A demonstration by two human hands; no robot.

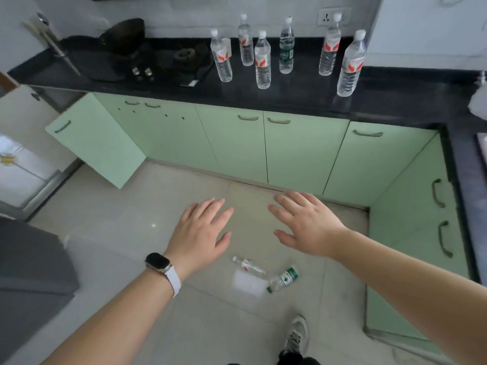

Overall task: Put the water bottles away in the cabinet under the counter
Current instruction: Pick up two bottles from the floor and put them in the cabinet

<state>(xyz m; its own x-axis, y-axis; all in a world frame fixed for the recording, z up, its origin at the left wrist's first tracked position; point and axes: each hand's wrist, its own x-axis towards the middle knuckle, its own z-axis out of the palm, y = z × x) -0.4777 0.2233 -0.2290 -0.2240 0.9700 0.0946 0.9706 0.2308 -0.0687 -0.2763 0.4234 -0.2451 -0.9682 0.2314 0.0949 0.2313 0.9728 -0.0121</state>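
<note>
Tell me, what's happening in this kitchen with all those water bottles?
A person is tidying the bottles away but hasn't picked one up yet. The left hand and right hand are both open and empty, held out above the floor. Six water bottles stand upright on the black counter, five with red labels and one green-labelled bottle. Two more bottles lie on the floor tiles. One green cabinet door on the left hangs open.

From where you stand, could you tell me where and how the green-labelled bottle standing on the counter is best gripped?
Take the green-labelled bottle around its straight body near the label, coming from the front. It stands upright, and open gaps separate it from the red-labelled bottles on either side. Both the left hand and the right hand are empty.
</note>
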